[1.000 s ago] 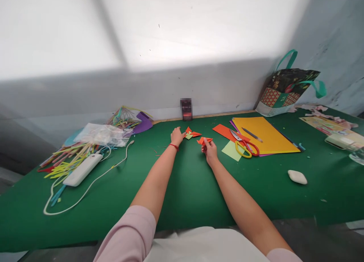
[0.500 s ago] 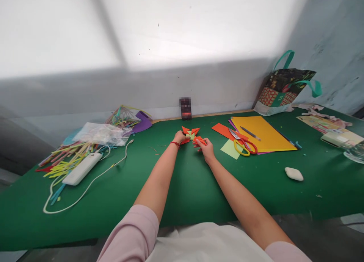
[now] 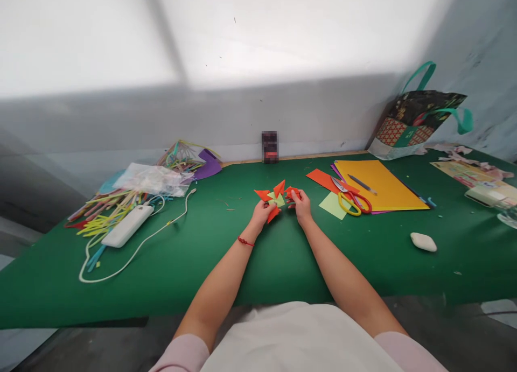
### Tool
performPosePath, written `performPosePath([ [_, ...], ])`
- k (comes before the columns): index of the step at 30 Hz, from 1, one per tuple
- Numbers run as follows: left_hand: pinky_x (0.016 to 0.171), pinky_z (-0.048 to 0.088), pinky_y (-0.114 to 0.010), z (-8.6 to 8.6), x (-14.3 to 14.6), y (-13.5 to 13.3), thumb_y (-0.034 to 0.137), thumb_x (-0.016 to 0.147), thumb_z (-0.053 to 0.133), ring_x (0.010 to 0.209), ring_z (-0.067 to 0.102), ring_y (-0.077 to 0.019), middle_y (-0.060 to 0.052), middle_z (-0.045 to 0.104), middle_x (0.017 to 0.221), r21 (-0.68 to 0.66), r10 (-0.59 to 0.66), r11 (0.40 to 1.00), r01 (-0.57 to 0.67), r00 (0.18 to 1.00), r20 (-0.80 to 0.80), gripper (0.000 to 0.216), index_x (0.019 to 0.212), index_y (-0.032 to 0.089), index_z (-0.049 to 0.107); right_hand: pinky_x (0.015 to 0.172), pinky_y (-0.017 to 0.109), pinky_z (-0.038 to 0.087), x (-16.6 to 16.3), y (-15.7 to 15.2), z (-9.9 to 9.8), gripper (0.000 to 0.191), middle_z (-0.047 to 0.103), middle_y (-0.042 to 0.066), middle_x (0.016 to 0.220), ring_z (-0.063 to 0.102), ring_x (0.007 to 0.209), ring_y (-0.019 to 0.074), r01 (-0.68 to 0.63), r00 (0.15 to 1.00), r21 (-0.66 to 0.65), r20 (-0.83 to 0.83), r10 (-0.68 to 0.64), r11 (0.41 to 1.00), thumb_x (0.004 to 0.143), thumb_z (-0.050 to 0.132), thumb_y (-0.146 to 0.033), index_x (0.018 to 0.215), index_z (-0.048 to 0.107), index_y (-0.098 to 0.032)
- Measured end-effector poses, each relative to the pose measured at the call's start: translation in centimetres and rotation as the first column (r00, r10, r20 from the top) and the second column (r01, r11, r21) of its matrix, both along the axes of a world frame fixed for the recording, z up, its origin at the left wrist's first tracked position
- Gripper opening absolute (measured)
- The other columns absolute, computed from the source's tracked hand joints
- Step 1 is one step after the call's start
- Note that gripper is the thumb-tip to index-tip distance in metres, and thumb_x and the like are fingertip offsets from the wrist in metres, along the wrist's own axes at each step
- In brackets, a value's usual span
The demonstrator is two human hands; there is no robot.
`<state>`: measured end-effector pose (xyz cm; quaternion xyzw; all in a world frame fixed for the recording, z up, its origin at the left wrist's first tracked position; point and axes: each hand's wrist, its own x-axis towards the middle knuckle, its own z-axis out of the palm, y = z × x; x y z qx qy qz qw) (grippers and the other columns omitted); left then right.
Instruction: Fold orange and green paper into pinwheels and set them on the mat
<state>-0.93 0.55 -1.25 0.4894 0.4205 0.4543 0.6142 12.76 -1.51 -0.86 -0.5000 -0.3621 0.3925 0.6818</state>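
Note:
Between my hands is a folded paper flower (image 3: 277,199) with a light green centre and pointed orange pieces round it. My left hand (image 3: 263,212) is closed on its lower left side, thumb on the green part. In my right hand (image 3: 301,205) a folded orange paper piece (image 3: 292,191) is pinched, close to the flower's right side; whether the two touch I cannot tell. To the right lie an orange paper strip (image 3: 319,176), a light green paper square (image 3: 333,205) and scissors (image 3: 351,198) with one red and one yellow handle.
Yellow paper sheets (image 3: 388,189) carry a pen (image 3: 362,184). A white rounded object (image 3: 423,241) lies nearer me. On the left are a white power bank (image 3: 128,226), its cable (image 3: 139,246) and many coloured strips (image 3: 92,221). A patterned bag (image 3: 416,124) stands at the back right.
The flower has turned in my left hand, which has moved to its lower side. My right hand has lifted its orange piece slightly and turned more upright. The whole view has shifted a little.

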Motion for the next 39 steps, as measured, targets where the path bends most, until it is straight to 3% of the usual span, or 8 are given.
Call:
performPosePath([
  [6, 0.059, 0.055, -0.032, 0.3, 0.1, -0.1, 0.040, 0.072, 0.070, 0.056, 0.064, -0.0169, -0.007, 0.070, 0.074, -0.008, 0.077, 0.997, -0.076, 0.995, 0.059, 0.030, 0.083, 0.013, 0.063, 0.037, 0.025, 0.040, 0.3, -1.3, 1.5, 0.036, 0.058, -0.001, 0.059, 0.054, 0.053, 0.0155, -0.097, 0.986, 0.015, 0.135, 0.094, 0.995, 0.059, 0.069, -0.055, 0.065, 0.058, -0.022],
  [13, 0.064, 0.056, -0.031, 0.5, 0.3, -0.4, 0.041, 0.069, 0.071, 0.064, 0.066, -0.0174, -0.006, 0.071, 0.078, 0.006, 0.156, 0.987, -0.158, 0.981, 0.116, 0.032, 0.083, 0.012, 0.065, 0.038, 0.025, 0.042, -0.1, -2.0, 1.9, 0.035, 0.055, -0.001, 0.055, 0.052, 0.051, 0.0149, -0.167, 0.934, 0.008, 0.323, 0.155, 0.986, 0.065, 0.064, -0.056, 0.066, 0.060, -0.021],
  [22, 0.077, 0.054, -0.036, 1.2, 0.2, -0.9, 0.041, 0.057, 0.079, 0.083, 0.068, -0.0247, -0.009, 0.072, 0.087, 0.043, 0.182, 0.980, -0.192, 0.967, 0.176, 0.042, 0.083, 0.012, 0.067, 0.040, 0.026, 0.044, -0.1, -2.1, 1.7, 0.038, 0.054, 0.000, 0.057, 0.053, 0.051, 0.0150, -0.085, 0.880, 0.084, 0.473, 0.035, 0.993, 0.075, 0.054, -0.058, 0.074, 0.060, -0.020],
  [32, 0.086, 0.049, -0.039, 1.4, 0.3, -1.1, 0.036, 0.054, 0.080, 0.093, 0.066, -0.0283, -0.011, 0.072, 0.089, 0.049, 0.210, 0.974, -0.223, 0.958, 0.194, 0.038, 0.081, 0.012, 0.066, 0.061, 0.029, 0.048, 0.5, -1.8, 1.3, 0.037, 0.064, 0.008, 0.082, 0.060, 0.070, 0.0179, -0.106, 0.655, 0.323, 0.734, -0.178, 0.941, 0.090, 0.041, -0.048, 0.084, 0.065, -0.020],
  [39, 0.083, 0.050, -0.039, 1.7, 0.2, -1.4, 0.034, 0.053, 0.081, 0.090, 0.067, -0.0279, -0.011, 0.072, 0.087, 0.041, 0.215, 0.973, -0.227, 0.956, 0.199, 0.040, 0.082, 0.011, 0.066, 0.061, 0.027, 0.046, 0.7, -1.8, 1.3, 0.032, 0.064, 0.008, 0.084, 0.061, 0.072, 0.0176, -0.113, 0.575, 0.334, 0.790, -0.212, 0.936, 0.092, 0.041, -0.041, 0.088, 0.066, -0.021],
])
